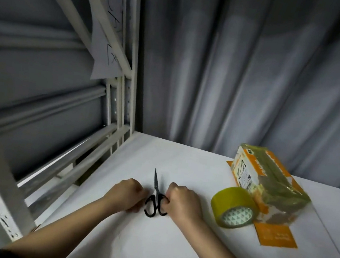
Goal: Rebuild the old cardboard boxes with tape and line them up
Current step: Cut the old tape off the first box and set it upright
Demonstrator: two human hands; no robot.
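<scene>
Head view: right hand [183, 202] grips scissors [156, 200] mid-frame; left hand [128, 194] curled beside; tape roll [234, 206] touches taped box [266, 180] right; bare table [149, 245] below.

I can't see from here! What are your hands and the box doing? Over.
Both hands curled by the scissors, right fingers at the handles. Taped orange box beside tape roll. Nothing in the way.

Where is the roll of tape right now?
In the head view the roll of tape stands on edge on the white table, right of the right hand, against the taped cardboard box.
</scene>
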